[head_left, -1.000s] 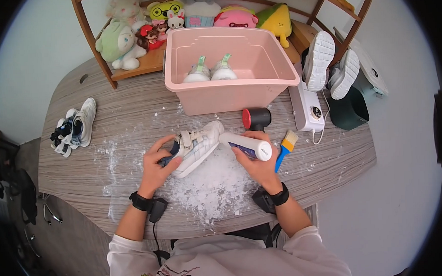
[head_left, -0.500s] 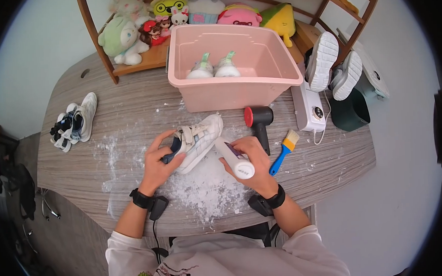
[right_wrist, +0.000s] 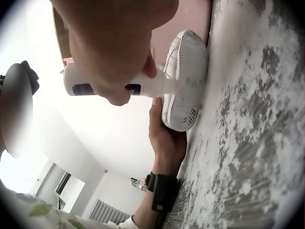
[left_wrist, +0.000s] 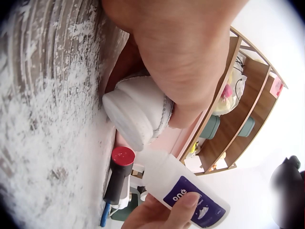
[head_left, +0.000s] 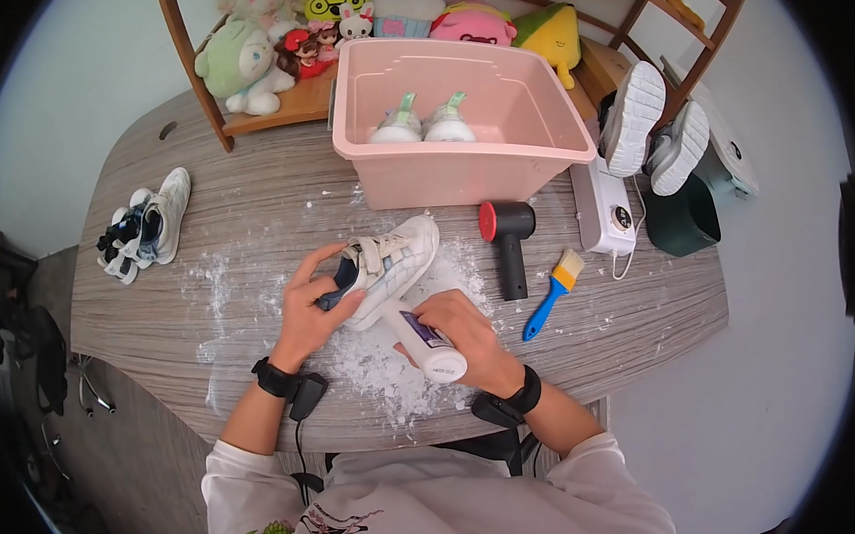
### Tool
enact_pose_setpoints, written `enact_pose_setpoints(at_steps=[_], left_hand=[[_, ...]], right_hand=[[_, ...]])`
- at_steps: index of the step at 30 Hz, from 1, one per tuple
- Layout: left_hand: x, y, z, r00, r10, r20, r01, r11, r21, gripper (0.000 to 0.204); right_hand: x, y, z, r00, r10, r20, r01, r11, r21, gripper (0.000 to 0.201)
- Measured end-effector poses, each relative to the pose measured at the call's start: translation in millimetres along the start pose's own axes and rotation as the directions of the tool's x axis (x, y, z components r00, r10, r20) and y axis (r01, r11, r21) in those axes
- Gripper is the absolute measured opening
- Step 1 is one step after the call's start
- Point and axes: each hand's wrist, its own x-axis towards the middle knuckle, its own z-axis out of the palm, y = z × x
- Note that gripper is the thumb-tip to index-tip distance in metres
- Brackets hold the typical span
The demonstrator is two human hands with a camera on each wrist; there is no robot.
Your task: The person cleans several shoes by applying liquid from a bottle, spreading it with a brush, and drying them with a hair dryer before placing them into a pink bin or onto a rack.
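My left hand (head_left: 307, 312) grips a white sneaker (head_left: 401, 260) by its heel, fingers on one side and thumb on the other. The sneaker has a dark blue lining and a strap, and its toe points away to the right. In my right hand (head_left: 471, 343) is a white squeeze bottle (head_left: 423, 342) with a purple label, tilted nozzle-down toward the shoe. From the right wrist view, the nozzle end of the bottle (right_wrist: 155, 86) meets the side of the sneaker's sole (right_wrist: 189, 81). White powdery residue (head_left: 385, 383) covers the tabletop beneath.
Behind stands a pink bin (head_left: 471, 174) holding two white shoes (head_left: 448, 126). To the right lie a black hair dryer (head_left: 513, 254) and a blue-handled brush (head_left: 549, 305). A white shoe dryer (head_left: 603, 212) carries two shoes. More small shoes (head_left: 166, 216) sit at left.
The right hand has carried the bottle left and toward the body, from the sneaker's toe along its side toward the heel. The left hand keeps its grip on the heel.
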Motion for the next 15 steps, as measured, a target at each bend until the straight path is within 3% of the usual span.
enact_pose_setpoints(at_steps=[2,9,11,15], left_hand=[[1.2,-2.8,0.6,0.992,0.125,-0.008,-0.125,0.992,0.032,0.021],[0.5,-7.3,4.5,0.986,0.163,-0.031,-0.162,0.986,0.026,0.02],[-0.1,-6.2,4.0,0.99,0.143,-0.007,-0.143,0.989,0.042,0.02],[0.1,-7.6,6.6,0.98,0.198,-0.036,-0.197,0.98,0.039,0.021]], right_hand=[[-3.1,-0.8,3.8,1.0,-0.01,0.027,0.009,0.999,0.048,0.05],[-9.5,-10.1,12.6,0.988,-0.059,0.144,0.049,0.996,0.07,0.048],[-9.4,-14.3,14.2,0.976,-0.097,0.196,0.069,0.987,0.146,0.05],[-10.9,-14.0,14.7,0.978,-0.085,0.192,0.058,0.988,0.142,0.049]])
